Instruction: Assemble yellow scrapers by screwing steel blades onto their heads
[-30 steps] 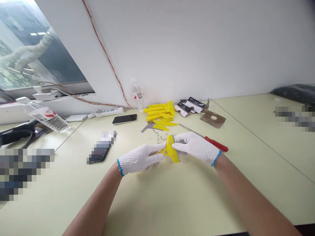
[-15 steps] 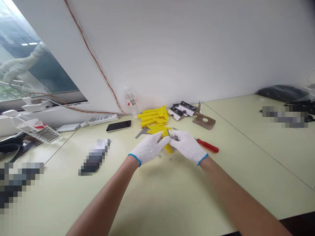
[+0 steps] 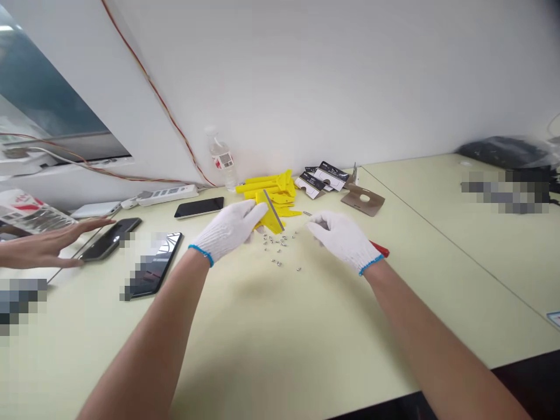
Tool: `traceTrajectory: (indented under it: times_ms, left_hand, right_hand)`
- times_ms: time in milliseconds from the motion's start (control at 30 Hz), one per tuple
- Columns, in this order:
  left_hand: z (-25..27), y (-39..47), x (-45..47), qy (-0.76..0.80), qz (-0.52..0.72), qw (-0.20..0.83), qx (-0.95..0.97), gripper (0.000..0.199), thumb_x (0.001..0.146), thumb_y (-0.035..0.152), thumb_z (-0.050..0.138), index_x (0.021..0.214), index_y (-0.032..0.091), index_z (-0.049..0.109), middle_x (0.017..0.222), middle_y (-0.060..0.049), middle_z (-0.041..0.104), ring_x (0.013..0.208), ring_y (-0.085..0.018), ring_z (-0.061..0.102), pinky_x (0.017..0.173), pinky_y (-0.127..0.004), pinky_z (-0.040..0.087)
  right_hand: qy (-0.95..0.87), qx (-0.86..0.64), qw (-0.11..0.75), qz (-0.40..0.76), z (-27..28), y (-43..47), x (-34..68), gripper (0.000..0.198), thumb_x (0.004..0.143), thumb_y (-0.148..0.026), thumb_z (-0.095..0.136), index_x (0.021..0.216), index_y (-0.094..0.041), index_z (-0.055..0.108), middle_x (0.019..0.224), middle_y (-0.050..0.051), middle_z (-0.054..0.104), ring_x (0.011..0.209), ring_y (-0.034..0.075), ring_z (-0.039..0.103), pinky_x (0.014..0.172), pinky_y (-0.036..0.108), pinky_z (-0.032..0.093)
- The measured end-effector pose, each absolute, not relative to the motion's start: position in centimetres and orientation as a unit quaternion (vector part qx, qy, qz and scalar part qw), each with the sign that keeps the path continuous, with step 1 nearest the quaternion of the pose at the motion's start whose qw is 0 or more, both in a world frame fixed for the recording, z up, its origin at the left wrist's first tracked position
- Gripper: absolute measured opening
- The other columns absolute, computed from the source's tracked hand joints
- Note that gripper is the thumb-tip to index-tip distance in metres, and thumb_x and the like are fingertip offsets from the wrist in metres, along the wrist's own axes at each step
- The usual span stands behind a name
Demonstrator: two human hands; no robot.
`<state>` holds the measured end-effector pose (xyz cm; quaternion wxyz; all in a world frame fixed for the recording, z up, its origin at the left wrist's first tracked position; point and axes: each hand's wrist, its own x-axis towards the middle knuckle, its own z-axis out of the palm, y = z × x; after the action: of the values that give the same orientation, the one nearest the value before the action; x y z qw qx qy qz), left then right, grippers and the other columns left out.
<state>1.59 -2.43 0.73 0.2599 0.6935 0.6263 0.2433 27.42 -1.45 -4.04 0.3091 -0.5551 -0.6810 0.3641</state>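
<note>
My left hand (image 3: 230,230), in a white knit glove with a blue cuff, is closed around a yellow scraper (image 3: 272,219) with a grey blade along its edge. My gloved right hand (image 3: 343,239) is apart from it to the right, its fingers curled and drawn together. Whatever they may hold is hidden. Several small silver screws (image 3: 279,251) lie scattered on the table below the scraper. Behind it is a pile of yellow scraper parts (image 3: 271,188). A red screwdriver handle (image 3: 380,249) shows partly from behind my right hand.
Black-and-white cards (image 3: 328,175) and a brown folded card (image 3: 363,201) lie near the wall. A water bottle (image 3: 223,160) stands behind the pile. Phones (image 3: 199,207) and a power strip (image 3: 168,195) are on the left. Another person's hand (image 3: 56,244) reaches in beside a dark phone (image 3: 111,239).
My hands have separated: the left carries the scraper up and left, while the right has let go of it. More screws now show. Another person's hand and a dark phone have appeared at left.
</note>
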Motion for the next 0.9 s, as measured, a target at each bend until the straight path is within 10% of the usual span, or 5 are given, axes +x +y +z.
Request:
traceTrajectory:
  times_ms: [533,900]
  left_hand:
    - [-0.6,-3.1,3.8,0.467,0.159,0.14,0.858,0.012,0.088,0.03,0.055,0.087,0.021,0.063,0.089,-0.006,0.065,0.082,-0.021,0.058,0.071,-0.029,0.041]
    - [-2.2,-5.4,4.4,0.526,0.2,0.081,0.822,0.07,0.095,0.019,0.049,0.163,0.028,0.036,0.134,-0.01,0.068,0.111,-0.024,0.066,0.092,-0.034,0.051]
  right_hand:
    - [-0.709,-0.468,0.22,0.48,-4.0,-3.4,24.7,0.051,0.091,-0.066,0.063,0.094,-0.016,0.065,0.078,0.002,0.06,0.061,0.009,0.048,0.056,0.022,0.039]
    - [-0.647,-0.516,0.247,0.505,-3.9,-3.3,25.3,0.044,0.09,-0.058,0.066,0.084,-0.015,0.059,0.065,0.0,0.054,0.055,0.008,0.044,0.052,0.022,0.031]
